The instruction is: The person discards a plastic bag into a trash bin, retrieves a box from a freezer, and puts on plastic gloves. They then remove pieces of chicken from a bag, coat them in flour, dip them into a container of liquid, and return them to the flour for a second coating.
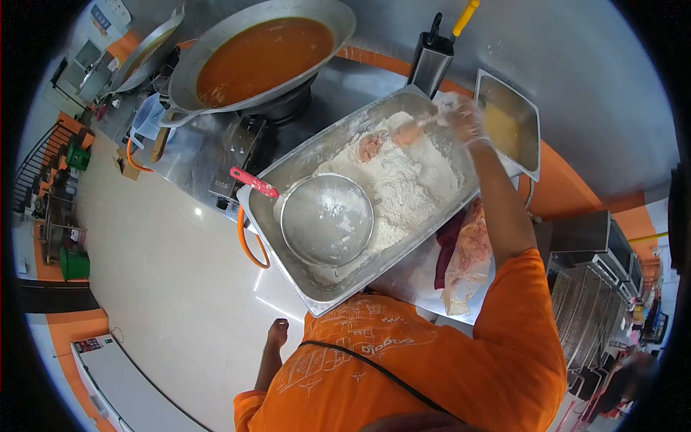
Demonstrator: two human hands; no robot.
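A large metal tray (288, 284) holds white flour (407, 187) with two pinkish pieces of raw meat (371, 147) near its far side. My right hand (464, 119), in a clear plastic glove, is over the tray's far right corner; its fingers are blurred, and whether they hold anything is unclear. A round sieve (327, 219) with a red handle (253, 182) rests in the left part of the tray, a little flour on its mesh. My left hand (278, 331) hangs below the tray's left end, fingers curled, touching nothing visible.
A wide wok (266, 57) of brown-orange liquid sits on a burner at the back left. Beside the tray stand a knife holder (430, 61) and a metal pan (502, 129) of yellowish liquid. A bag of raw meat (471, 255) lies at the tray's right. Wire baskets (590, 317) stand farther right.
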